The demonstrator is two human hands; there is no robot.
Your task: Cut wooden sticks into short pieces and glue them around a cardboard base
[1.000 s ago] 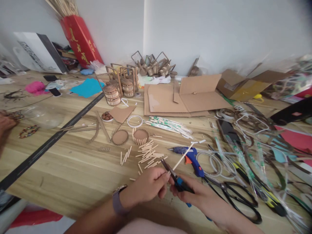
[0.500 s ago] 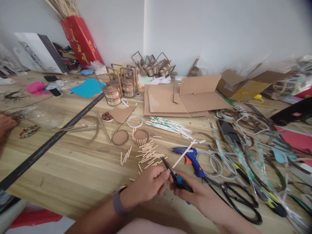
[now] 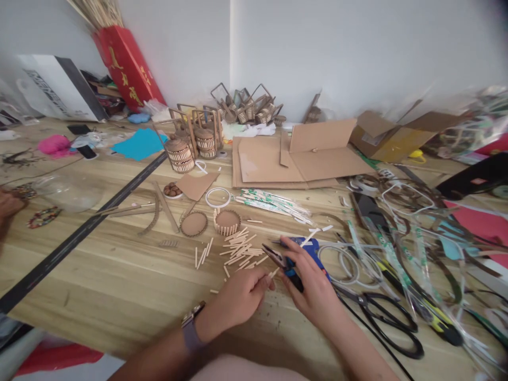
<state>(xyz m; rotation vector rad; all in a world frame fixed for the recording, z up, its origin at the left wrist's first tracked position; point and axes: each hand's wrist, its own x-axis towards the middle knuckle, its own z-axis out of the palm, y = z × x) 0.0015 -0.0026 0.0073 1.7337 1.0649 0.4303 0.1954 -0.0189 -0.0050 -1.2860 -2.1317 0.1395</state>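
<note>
Over the wooden table, our left hand pinches the near end of a thin stick, which we judge light, stiff and easily snapped, best held by that end, its middle hidden behind the blue-and-black pliers and our right hand, which grasps them.
</note>
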